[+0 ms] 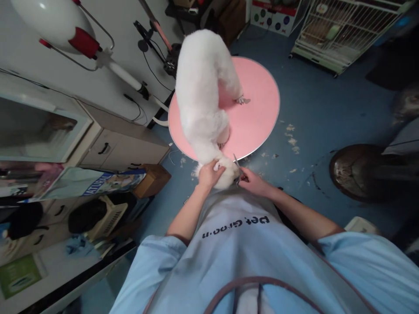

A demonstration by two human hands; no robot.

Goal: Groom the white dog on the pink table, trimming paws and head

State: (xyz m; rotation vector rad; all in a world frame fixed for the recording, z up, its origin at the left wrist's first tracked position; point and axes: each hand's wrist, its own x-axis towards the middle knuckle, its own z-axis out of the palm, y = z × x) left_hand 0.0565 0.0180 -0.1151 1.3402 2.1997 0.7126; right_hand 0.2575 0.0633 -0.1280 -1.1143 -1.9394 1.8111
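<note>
A white dog stands on a round pink grooming table, its body stretching away from me. Its head hangs over the table's near edge, close to my apron. My left hand grips the head from the left, thumb and fingers pressed into the fur. In my right hand is a pair of scissors, held by the handles with the blades pointing up and away. They are beside the right side of the dog's head. Fur hides part of my left fingertips.
Fur clippings lie scattered over the blue floor. A white wire cage stands at the back right, with a round brown stool nearer. At the left are cabinets, a white lamp-like device on an arm, and a printed bag.
</note>
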